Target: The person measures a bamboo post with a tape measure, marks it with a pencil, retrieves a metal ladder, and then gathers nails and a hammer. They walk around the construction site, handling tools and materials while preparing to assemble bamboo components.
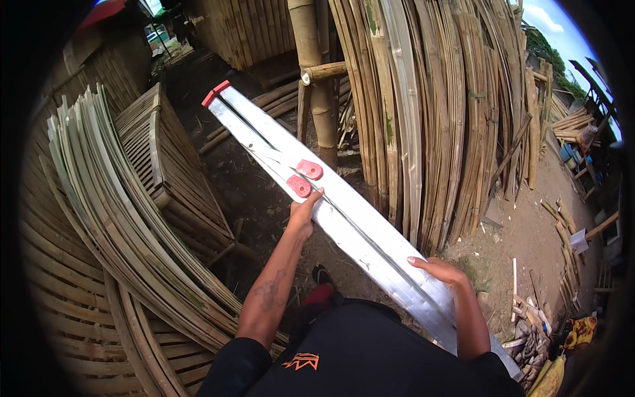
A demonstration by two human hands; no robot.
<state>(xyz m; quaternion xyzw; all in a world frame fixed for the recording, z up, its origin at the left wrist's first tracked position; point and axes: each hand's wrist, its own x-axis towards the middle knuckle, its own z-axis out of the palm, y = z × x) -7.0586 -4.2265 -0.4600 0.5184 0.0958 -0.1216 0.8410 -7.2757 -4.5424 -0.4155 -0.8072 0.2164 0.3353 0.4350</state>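
1. Aluminium ladder (344,212), folded, runs from the upper left of the frame down to the lower right, carried above the dirt ground (529,231).
2. Left hand (304,212) grips its rail by the red plastic pads (304,177), fingers curled around the edge.
3. Right hand (442,270) rests on the lower rail, fingers together and wrapped over.
4. Judging by this, it is mid-carry; any further move needs clearance from the bamboo post (316,79).
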